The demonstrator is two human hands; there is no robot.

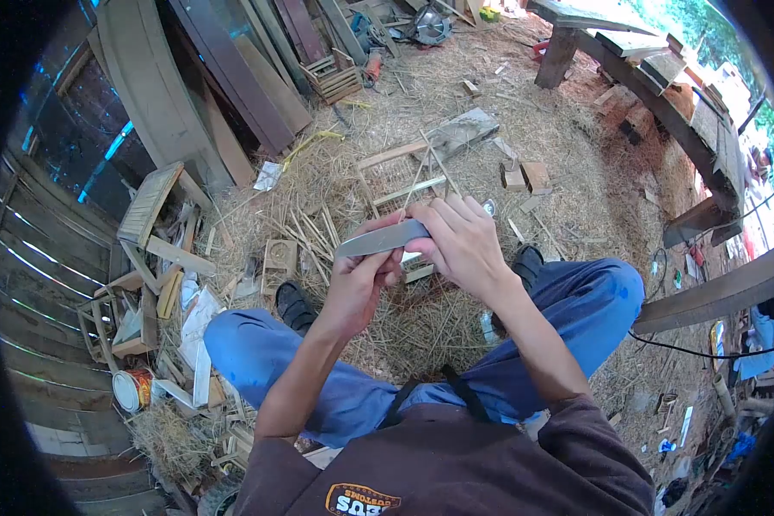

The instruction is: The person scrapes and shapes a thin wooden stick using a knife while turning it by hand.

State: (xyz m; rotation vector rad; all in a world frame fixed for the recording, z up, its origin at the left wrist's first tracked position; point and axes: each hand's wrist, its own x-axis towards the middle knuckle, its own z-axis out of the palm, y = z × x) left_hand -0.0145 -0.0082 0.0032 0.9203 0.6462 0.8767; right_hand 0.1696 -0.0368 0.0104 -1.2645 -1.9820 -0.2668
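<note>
knife blade (380, 240) lay near-horizontal between both hands, tip toward left | right hand (460, 243) closed on its handle end | left hand (359, 277) just below blade, pinching a thin bamboo strip (420, 175) | both equally near, above lap

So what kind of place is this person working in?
It looks like an open-air woodworking yard or rough workshop. Planks and boards lean in a stack, wood offcuts and shavings litter the straw-covered ground, and the right hand holds a knife blade against a thin strip gripped by the left hand.
</note>
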